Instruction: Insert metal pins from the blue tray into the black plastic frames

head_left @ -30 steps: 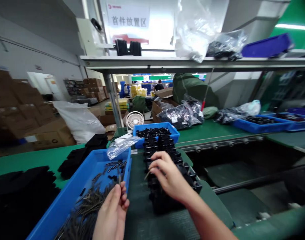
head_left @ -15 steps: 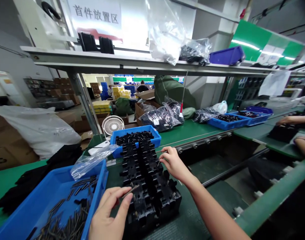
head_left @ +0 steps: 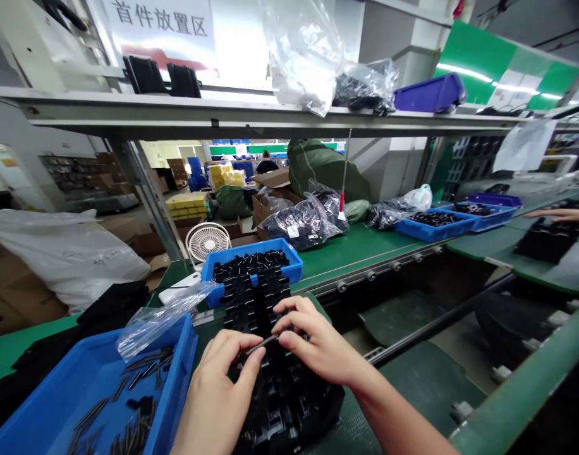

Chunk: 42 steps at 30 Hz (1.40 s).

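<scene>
My left hand [head_left: 218, 379] pinches a thin dark metal pin [head_left: 267, 342] between thumb and index finger. At the pin's other end are the thumb and fingertips of my right hand [head_left: 313, 341], closed around that end. Whether the right hand hides anything else I cannot make out. Both hands hover over black ridged plastic parts [head_left: 270, 404] lined up in two rows, partly covered by my fingers. To the left, a blue bin [head_left: 95, 360] has many similar pins [head_left: 133, 433] lying in it.
Behind the rows sits a blue bin [head_left: 296, 265] of small black pieces [head_left: 251, 264]. A clear plastic bag [head_left: 164, 319] lies over the left bin's edge. A white fan [head_left: 208, 241] stands behind. A shelf [head_left: 242, 126] runs overhead. At far right appears a co-worker's hand [head_left: 562, 215].
My right hand has moved left and down from the right side of the black parts to meet the pin in my left hand. The view has shifted slightly.
</scene>
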### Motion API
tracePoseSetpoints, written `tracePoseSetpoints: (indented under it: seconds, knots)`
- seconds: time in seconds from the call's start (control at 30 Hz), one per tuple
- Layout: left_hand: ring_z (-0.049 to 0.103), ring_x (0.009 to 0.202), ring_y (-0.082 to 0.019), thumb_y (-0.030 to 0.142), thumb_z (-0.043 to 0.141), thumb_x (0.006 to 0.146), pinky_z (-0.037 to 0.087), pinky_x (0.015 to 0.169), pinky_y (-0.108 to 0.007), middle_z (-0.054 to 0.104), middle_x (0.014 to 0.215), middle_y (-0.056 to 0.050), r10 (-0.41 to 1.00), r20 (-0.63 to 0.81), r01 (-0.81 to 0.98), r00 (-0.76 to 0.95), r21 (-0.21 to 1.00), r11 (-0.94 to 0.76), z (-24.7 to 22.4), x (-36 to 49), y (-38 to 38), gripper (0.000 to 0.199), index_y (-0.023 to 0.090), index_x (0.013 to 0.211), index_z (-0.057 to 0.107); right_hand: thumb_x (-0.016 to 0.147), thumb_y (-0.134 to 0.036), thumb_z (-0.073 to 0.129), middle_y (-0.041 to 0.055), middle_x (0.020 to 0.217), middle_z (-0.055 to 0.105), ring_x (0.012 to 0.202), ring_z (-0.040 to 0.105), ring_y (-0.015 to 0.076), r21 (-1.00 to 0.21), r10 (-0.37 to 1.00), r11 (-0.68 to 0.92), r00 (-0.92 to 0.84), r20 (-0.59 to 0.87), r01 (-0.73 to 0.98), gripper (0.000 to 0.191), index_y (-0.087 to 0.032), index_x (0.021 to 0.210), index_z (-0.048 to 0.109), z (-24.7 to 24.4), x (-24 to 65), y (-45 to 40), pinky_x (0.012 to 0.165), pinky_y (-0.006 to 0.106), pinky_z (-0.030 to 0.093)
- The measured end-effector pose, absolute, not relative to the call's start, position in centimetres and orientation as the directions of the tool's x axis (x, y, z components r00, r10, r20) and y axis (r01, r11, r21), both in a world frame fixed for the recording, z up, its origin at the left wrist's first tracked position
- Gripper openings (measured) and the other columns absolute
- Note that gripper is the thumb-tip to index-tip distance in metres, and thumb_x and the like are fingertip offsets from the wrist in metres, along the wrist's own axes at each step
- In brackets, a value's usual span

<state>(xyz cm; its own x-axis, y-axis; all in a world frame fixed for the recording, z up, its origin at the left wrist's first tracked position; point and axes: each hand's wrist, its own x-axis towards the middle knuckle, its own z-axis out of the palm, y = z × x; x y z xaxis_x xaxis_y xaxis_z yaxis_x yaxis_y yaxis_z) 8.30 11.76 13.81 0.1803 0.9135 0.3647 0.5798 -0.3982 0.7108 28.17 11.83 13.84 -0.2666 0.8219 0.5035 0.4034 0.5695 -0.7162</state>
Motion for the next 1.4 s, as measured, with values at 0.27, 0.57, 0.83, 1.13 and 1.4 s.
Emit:
tracePoseSetpoints:
  seconds: [0.27,0.57,0.83,1.13,1.4]
  knots:
    - [0.058,0.082,-0.020,0.049,0.047,0.086,0.039,0.075,-0.030,0.065,0.083,0.001,0.962,0.077,0.544,0.260,0.812,-0.212,14.4,9.9,13.2,0.030,0.025,0.081,0.064,0.084,-0.012,0.062,0.0033,0.113,0.055,0.110,0.050,0.0160,-0.760,0.828,0.556,-0.146,0.541,0.337,0.008,-0.019,0.080,0.065,12.5,28.4,13.2,0.096,0.031,0.039]
    - [0.053,0.071,-0.022,0.066,0.036,0.083,0.035,0.069,-0.031,0.060,0.066,-0.002,0.989,-0.025,0.456,0.146,0.889,-0.045,12.2,9.7,15.3,0.057,0.020,0.066,0.066,0.080,-0.010,0.067,0.0026,0.126,0.052,0.116,0.046,0.0181,-0.684,0.792,0.590,-0.140,0.595,0.429,0.012,-0.021,0.080,0.070,11.5,28.5,14.6,0.098,0.034,0.038]
    - [0.044,0.062,-0.017,0.066,0.038,0.082,0.029,0.062,-0.028,0.049,0.056,0.001,0.992,-0.060,0.375,0.110,0.927,0.015,12.9,9.1,14.9,0.059,0.019,0.053,0.057,0.081,-0.011,0.067,0.0024,0.125,0.053,0.117,0.046,0.0183,-0.723,0.799,0.591,-0.143,0.584,0.358,0.012,-0.022,0.081,0.071,11.9,27.6,14.2,0.098,0.033,0.038]
    - [0.037,0.057,-0.015,0.062,0.038,0.085,0.027,0.058,-0.027,0.043,0.052,0.001,0.938,-0.151,0.274,0.311,0.960,0.064,15.0,8.0,11.2,0.059,0.019,0.045,0.045,0.081,-0.012,0.065,0.0018,0.122,0.054,0.107,0.051,0.0161,-0.833,0.858,0.510,-0.195,0.475,0.213,0.011,-0.022,0.081,0.070,13.7,27.2,11.8,0.092,0.029,0.041]
    - [0.047,0.062,-0.014,0.061,0.048,0.082,0.039,0.058,-0.025,0.057,0.068,0.000,0.982,-0.153,0.159,0.114,0.978,0.134,11.5,3.3,7.2,0.047,0.019,0.072,0.064,0.084,-0.018,0.062,0.0038,0.125,0.050,0.115,0.048,0.0191,-0.809,0.864,0.498,-0.254,0.434,0.311,0.006,-0.022,0.085,0.067,14.8,28.0,9.5,0.086,0.029,0.043]
